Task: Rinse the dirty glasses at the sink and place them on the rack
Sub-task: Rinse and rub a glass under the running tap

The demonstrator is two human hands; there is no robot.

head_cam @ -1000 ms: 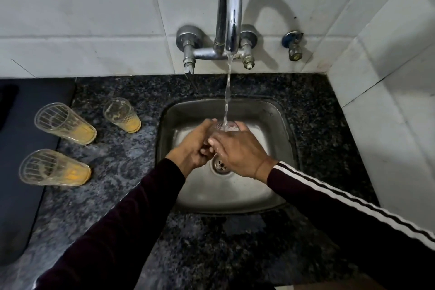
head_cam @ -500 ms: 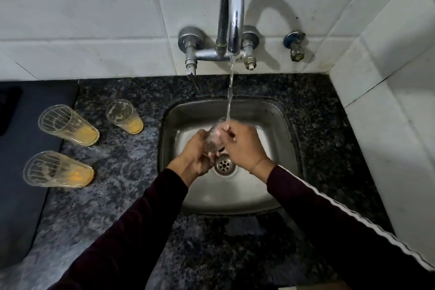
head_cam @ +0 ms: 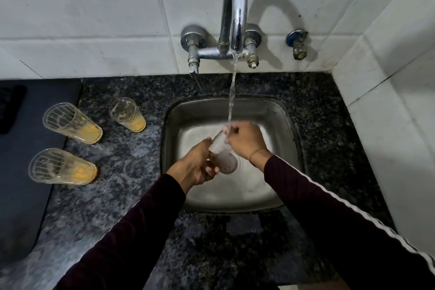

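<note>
Over the sink point(head_cam: 286, 122), a glass point(head_cam: 217, 148) is gripped near its base by the left hand point(head_cam: 195, 167) and at its rim by the right hand point(head_cam: 246, 140), its long axis tilted toward the stream.

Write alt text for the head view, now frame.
Both hands, left hand and right hand, hold a clear glass tilted under the running tap over a steel sink. Three dirty glasses with orange dregs stand on the dark counter to the left.
</note>
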